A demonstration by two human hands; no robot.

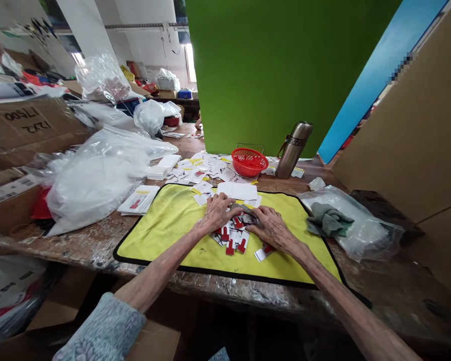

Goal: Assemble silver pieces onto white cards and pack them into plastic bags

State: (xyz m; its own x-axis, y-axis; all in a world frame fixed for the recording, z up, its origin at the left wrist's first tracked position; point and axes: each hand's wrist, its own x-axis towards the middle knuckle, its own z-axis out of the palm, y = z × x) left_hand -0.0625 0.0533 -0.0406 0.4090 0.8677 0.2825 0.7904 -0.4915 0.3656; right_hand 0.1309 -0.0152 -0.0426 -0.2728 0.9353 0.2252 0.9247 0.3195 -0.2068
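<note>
In the head view, my left hand [217, 211] and my right hand [273, 228] meet over a loose pile of small white cards with red shapes [241, 241] on a yellow cloth [173, 225]. A grey, flat, shiny piece [247, 210] lies between my fingertips; its kind is not clear. My left fingers are curled, the thumb reaching toward this piece. My right thumb and fingers close around its other end. Under my right wrist lies another white card with a red shape [263, 252]. Just beyond my hands rests a white paper stack [237, 191].
Behind the cloth are scattered printed cards [220, 168], a red plastic basket [249, 162] and a steel flask [293, 150]. A large plastic bag [97, 170] and a card stack [139, 199] lie left. A grey-green rag [328, 219] and clear bag [372, 230] lie right. A green panel [285, 70] stands behind.
</note>
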